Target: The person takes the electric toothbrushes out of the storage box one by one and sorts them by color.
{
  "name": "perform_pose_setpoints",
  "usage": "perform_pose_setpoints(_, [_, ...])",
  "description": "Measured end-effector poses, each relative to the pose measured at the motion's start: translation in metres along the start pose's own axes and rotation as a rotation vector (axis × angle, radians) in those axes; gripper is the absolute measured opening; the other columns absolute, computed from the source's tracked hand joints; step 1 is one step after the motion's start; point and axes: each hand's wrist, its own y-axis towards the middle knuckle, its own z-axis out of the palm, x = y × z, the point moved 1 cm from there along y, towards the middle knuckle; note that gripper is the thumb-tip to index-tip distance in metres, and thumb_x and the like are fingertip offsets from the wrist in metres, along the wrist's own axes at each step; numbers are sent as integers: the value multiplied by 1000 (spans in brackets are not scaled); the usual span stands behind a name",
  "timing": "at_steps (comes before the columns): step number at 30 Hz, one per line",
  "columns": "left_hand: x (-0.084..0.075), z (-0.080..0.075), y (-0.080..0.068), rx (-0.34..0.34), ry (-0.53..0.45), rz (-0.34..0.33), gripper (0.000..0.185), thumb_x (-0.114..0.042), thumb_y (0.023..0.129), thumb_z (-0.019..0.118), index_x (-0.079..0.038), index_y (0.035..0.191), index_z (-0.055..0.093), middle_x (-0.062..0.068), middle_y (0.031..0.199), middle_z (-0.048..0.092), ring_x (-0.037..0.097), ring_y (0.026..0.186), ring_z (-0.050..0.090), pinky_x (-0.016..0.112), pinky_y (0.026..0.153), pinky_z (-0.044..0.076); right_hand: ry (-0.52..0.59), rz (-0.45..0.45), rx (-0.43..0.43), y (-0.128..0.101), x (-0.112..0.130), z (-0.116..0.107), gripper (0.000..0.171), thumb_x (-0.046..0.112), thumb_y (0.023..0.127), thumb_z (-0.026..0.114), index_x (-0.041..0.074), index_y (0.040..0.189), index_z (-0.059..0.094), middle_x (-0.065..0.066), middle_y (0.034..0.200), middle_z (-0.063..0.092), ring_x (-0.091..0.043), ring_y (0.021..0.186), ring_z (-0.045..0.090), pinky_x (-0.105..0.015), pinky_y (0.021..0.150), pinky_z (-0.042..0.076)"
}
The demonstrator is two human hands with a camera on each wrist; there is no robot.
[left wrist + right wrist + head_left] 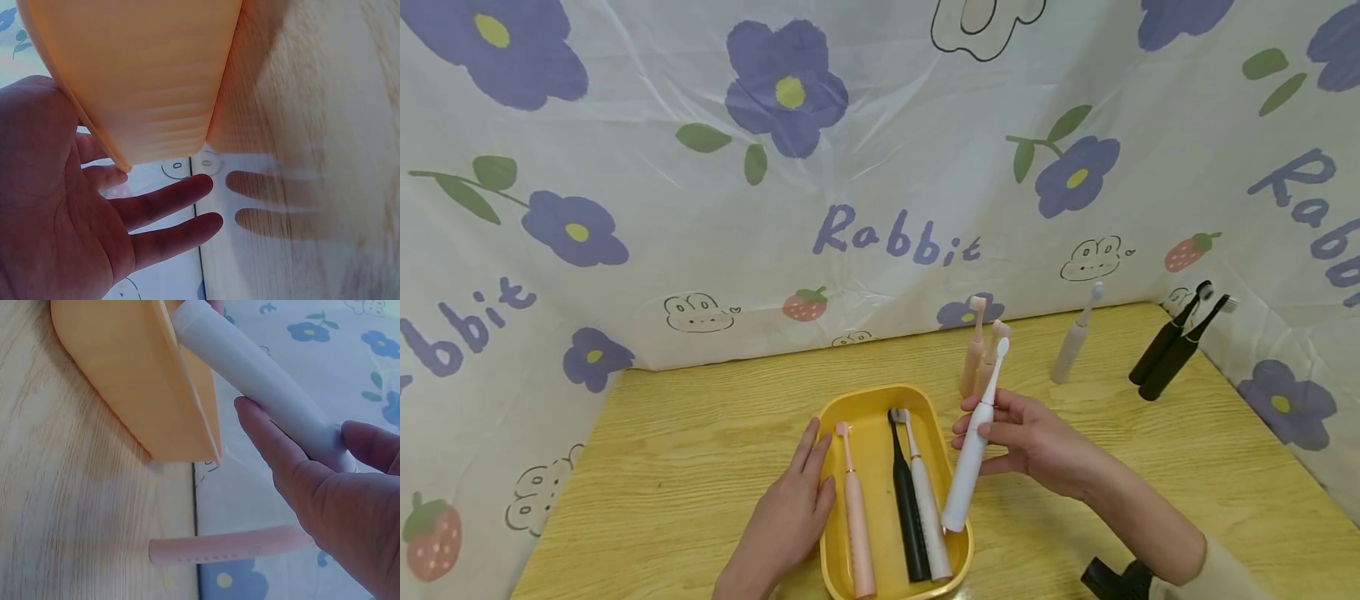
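Observation:
A yellow tray (pixel 880 402) sits on the wooden table (pixel 685 467) and holds a pink toothbrush (pixel 857 525), a black one (pixel 907 508) and a pale one (pixel 928 508). My left hand (pixel 790 512) rests with straight fingers against the tray's left wall, seen from below in the left wrist view as hand (pixel 94 219) beside tray (pixel 144 75). My right hand (pixel 1037 442) pinches a white electric toothbrush (pixel 972 454) above the tray's right edge, tilted with its head up. In the right wrist view the hand (pixel 319 487) grips the white handle (pixel 262 381).
Two pink toothbrushes (pixel 981 354) stand behind the tray, one seen as (pixel 225 549). A beige toothbrush (pixel 1075 337) stands further right, and two black ones (pixel 1172 350) lean at the far right. A flowered plastic sheet (pixel 850 183) walls the table on three sides.

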Motion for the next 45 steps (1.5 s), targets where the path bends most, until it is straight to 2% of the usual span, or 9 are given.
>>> perform_pose_setpoints(12, [0,0,0,3,-9,-5,54,-20,107,52,-2,156,40,12,170,19,35,118,63,51,89,55,-26,-100,-52,-14,14,-14,31,5,108,49,-6,136,43,-13,122,64,-27,118,65,-51,92,56])
perform_pose_setpoints(19, [0,-1,0,-5,-9,8,53,-18,107,53,0,155,41,12,170,19,37,120,62,51,91,55,-107,-159,-101,-26,21,-34,24,3,108,49,4,131,52,-10,123,67,-25,117,67,-46,91,58])
perform_pose_setpoints(24, [1,-1,0,-12,-4,12,53,-18,106,53,-1,155,41,13,169,20,36,118,63,50,88,56,-128,-213,-137,-33,28,-54,26,1,108,46,5,134,52,-8,124,67,-21,118,66,-43,90,58])
perform_pose_setpoints(27, [1,0,0,-13,-5,14,54,-18,106,53,-1,156,41,13,169,20,35,116,64,50,87,56,-183,-221,-213,-37,31,-67,27,4,108,48,3,136,49,-4,124,67,-18,117,66,-40,89,59])
perform_pose_setpoints(33, [1,0,-1,-12,-11,19,54,-18,106,53,-1,156,41,13,169,20,36,115,65,50,86,56,-363,-198,-403,-43,31,-87,41,8,109,48,-10,145,36,-1,125,64,-9,113,66,-35,85,59])
perform_pose_setpoints(36, [2,0,0,-12,-11,19,54,-18,106,53,-1,156,41,13,169,20,36,116,65,50,87,56,-504,-181,-510,-43,30,-92,43,8,110,45,-12,146,34,-12,131,59,-7,113,63,-35,86,59])
perform_pose_setpoints(40, [1,0,0,-6,-11,11,54,-19,107,52,-2,156,40,11,170,19,37,118,63,52,90,55,-652,-172,-637,-40,26,-96,43,10,111,41,-12,148,33,-29,139,51,-27,124,57,-33,87,58])
perform_pose_setpoints(42, [1,-1,0,-3,-11,6,54,-19,107,52,-2,156,40,11,170,19,38,120,62,53,91,54,-695,-178,-695,-38,24,-99,44,11,111,40,-12,148,33,-32,139,50,-39,128,53,-29,87,58])
perform_pose_setpoints(45, [0,-1,0,2,-11,3,54,-19,107,52,-2,156,40,10,170,18,38,121,62,54,91,54,-752,-200,-786,-35,21,-102,44,11,111,41,-11,147,35,-32,137,54,-40,125,54,-18,83,55])
